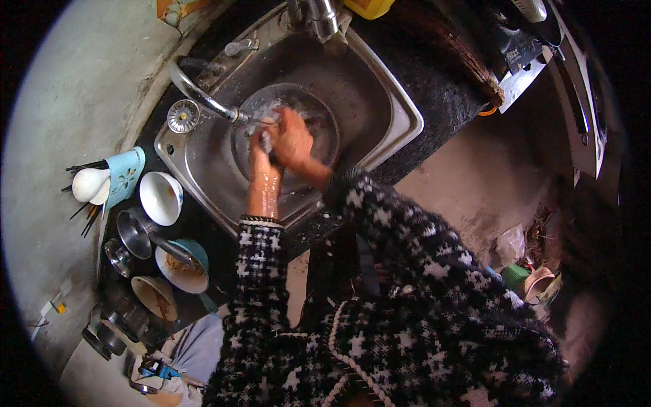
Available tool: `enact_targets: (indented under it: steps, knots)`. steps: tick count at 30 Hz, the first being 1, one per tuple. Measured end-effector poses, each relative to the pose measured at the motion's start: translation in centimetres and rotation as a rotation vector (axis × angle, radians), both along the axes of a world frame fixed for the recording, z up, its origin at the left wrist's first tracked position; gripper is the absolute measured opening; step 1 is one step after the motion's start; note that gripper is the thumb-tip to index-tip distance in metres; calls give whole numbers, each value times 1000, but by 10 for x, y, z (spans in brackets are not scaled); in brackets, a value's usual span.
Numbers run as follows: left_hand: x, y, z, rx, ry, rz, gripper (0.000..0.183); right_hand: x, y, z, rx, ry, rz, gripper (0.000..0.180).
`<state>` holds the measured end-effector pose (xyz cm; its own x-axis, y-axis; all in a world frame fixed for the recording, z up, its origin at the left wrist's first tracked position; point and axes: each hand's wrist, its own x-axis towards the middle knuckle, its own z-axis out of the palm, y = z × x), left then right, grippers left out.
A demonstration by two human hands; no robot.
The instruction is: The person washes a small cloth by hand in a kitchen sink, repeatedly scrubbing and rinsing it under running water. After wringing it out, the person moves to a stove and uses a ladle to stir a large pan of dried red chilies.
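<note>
Both hands meet beneath the curved metal faucet (201,96) in a stainless steel sink (363,76). My left hand (262,157) is wet to the wrist and touches a small greyish thing, too blurred to name. Against its fingers lies my right hand (292,140), blurred, its fingers bent; whether it grips anything is hidden. Below them a round, shallow metal basin (328,117) stands in the sink, with some water and whitish matter in it.
Left of the sink are a sink strainer (183,116), a white bowl (160,198), a metal ladle (135,234), a bowl with brownish contents (201,280) and a blue utensil holder (123,175). A cleaver (524,84) and a rough wooden piece (473,66) lie at the upper right.
</note>
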<state>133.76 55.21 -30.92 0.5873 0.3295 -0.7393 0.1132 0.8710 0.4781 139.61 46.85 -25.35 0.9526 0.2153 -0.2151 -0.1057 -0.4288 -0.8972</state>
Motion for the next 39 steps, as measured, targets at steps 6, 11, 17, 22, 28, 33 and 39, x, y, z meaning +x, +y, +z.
enact_targets:
  steps: [6, 11, 17, 22, 28, 33, 39]
  knots:
    - [-2, -7, 25, -147, -170, -88, 44, -20, -9, 7, 22, 2, 43, 21]
    - [-9, -5, 9, 71, -63, 42, 51, 39, -1, -29, -122, -288, 102, 20]
    - [-23, -11, -18, -232, 200, -132, 50, 20, -45, -128, -277, -383, 372, 33]
    - [-38, 6, -9, -155, -175, -178, 53, -40, -19, -37, 13, -136, 545, 28]
    - [-50, -23, 13, 722, -261, -448, 47, -37, -19, 24, 27, -50, 303, 21]
    - [-12, -22, -2, 135, 93, 95, 53, 27, -1, -31, -151, -172, 172, 18]
    - [-48, -9, -3, 39, 434, -10, 63, 25, -29, -73, -251, -408, 344, 45]
